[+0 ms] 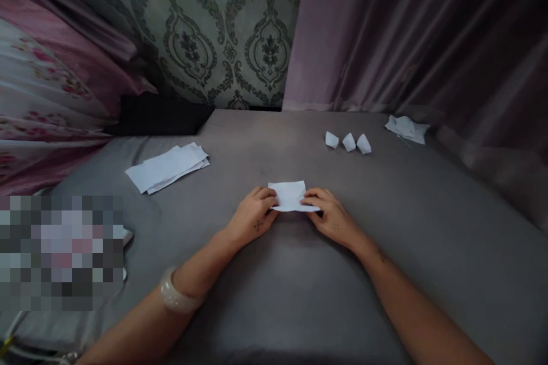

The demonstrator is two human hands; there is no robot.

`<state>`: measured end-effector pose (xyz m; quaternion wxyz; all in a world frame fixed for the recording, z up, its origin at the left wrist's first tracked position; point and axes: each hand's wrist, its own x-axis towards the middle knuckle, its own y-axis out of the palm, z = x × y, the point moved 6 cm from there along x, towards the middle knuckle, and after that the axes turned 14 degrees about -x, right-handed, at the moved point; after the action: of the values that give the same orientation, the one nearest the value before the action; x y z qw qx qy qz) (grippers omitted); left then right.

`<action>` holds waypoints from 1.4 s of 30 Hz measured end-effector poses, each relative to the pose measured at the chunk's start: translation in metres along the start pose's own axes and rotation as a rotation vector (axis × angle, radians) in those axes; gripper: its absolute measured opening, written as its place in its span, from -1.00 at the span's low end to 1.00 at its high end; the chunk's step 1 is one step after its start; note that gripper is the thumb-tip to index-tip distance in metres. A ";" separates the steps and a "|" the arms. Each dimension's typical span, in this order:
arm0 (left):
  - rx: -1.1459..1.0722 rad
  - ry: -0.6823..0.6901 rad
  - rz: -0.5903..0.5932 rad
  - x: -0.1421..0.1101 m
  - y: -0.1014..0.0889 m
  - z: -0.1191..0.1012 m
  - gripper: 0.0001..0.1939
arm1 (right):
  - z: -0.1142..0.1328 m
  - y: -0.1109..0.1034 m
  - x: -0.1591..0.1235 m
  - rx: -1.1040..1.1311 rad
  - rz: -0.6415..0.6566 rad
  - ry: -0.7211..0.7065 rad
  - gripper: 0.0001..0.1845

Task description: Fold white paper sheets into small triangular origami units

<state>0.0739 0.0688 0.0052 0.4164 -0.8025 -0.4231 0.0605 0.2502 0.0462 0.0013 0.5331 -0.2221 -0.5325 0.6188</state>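
A small white sheet of paper [290, 194] lies partly folded on the grey cloth surface [274, 291] in the middle of the view. My left hand [252, 218] pinches its left edge, and my right hand [330, 217] presses on its right edge. Both sets of fingers rest on the paper. A pale bangle [175, 296] sits on my left wrist.
A stack of white paper sheets [168, 167] lies to the left. Three small folded paper pieces [348, 142] stand in a row at the back right, with crumpled paper scraps [406, 128] beyond them. Curtains and patterned wallpaper close off the back. A blurred patch covers the lower left.
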 end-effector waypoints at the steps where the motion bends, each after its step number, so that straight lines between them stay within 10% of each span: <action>1: -0.021 -0.048 -0.061 0.000 -0.002 0.003 -0.80 | -0.004 0.002 0.001 0.030 -0.020 0.047 -0.78; 12: -0.051 -0.324 -0.291 0.000 -0.005 0.018 -0.62 | -0.018 0.011 0.011 0.080 -0.088 0.336 -0.66; 31: 0.092 -0.311 -0.292 -0.001 -0.002 0.021 -0.78 | -0.019 0.012 0.012 -0.112 -0.146 0.360 -0.76; 35: 0.128 -0.172 -0.199 0.006 0.000 0.008 -0.72 | -0.011 0.009 0.013 -0.135 -0.136 0.302 -0.87; 42: -0.035 -0.001 0.188 0.014 0.027 0.000 -0.49 | 0.019 0.024 0.015 -0.076 0.090 -0.145 -0.28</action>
<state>0.0995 0.0708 -0.0108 0.3944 -0.8459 -0.3470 0.0925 0.2189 0.0544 -0.0092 0.4560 -0.2206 -0.5822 0.6360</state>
